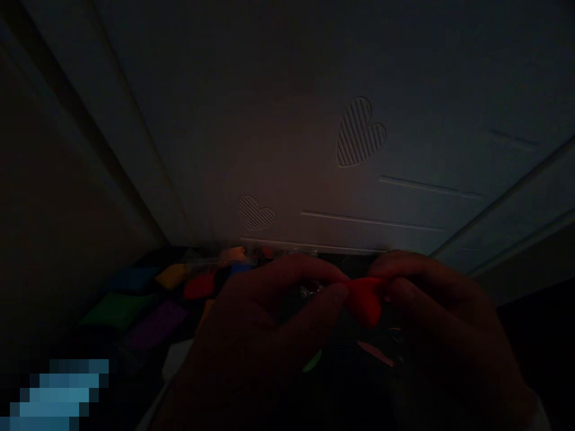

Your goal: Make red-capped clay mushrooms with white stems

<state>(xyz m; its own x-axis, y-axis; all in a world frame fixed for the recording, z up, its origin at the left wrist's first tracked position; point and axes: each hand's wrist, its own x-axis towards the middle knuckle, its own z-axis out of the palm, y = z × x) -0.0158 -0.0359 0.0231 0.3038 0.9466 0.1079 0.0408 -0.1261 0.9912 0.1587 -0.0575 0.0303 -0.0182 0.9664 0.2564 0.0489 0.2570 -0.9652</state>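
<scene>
The scene is very dark. My left hand [260, 323] and my right hand [440, 317] meet in the lower middle, both with fingers pinched on a small soft red lump [366, 299] held between them. The lump looks like modelling clay, though the dim light hides its exact shape. Below the hands lie a thin green sliver [313, 361] and a pink sliver [376, 353].
Several coloured clay blocks sit to the left: green [117, 308], purple [157, 326], red [197, 286], yellow [173, 275], blue [130, 278]. A white panel with embossed hearts [359, 133] rises behind. A pixelated blue patch [58, 395] fills the bottom-left corner.
</scene>
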